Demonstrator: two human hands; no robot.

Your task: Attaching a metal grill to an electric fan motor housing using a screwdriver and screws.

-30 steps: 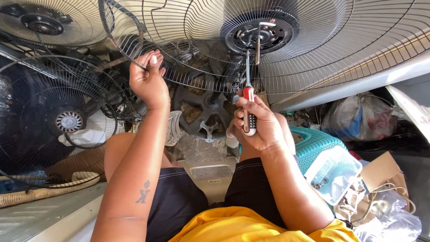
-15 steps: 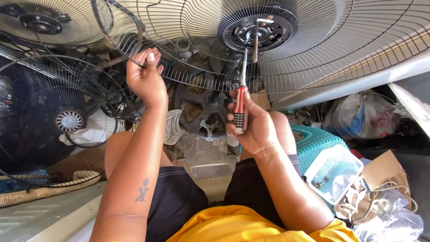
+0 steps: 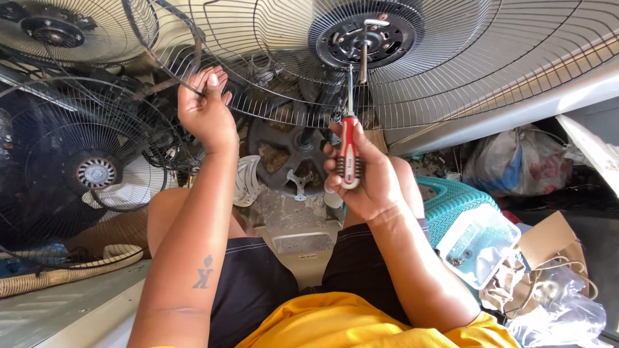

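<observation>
A large wire fan guard (image 3: 451,77) was held across the upper part of the view, its round dark hub (image 3: 364,38) facing the camera, so that the centre fittings could be reached from the front. The guard's lower-left rim was steadied by the left hand (image 3: 205,109), whose fingers were curled shut around a wire there; this grip appeared meant to stop the guard from turning or swinging while the hub was worked on. Other fan guards (image 3: 71,32) and a dark fan (image 3: 90,171) were stacked along the left edge of the floor area, apparently set aside out of the working space.

Below the guard, a dark round fan base (image 3: 290,158) lay between the knees. At the right edge a teal basket (image 3: 454,200) was kept near, and against it a clear plastic tray (image 3: 480,241) with small parts inside was placed, probably so that loose screws stayed within reach.

A red-handled screwdriver (image 3: 349,151) was gripped in the closed right hand (image 3: 364,180), fingers wrapped about the handle. It was held upright, its shaft pointing up toward the hub, with the tip just below a small metal bracket (image 3: 367,38) at the centre; whether tip and hub touched cannot be told.
</observation>
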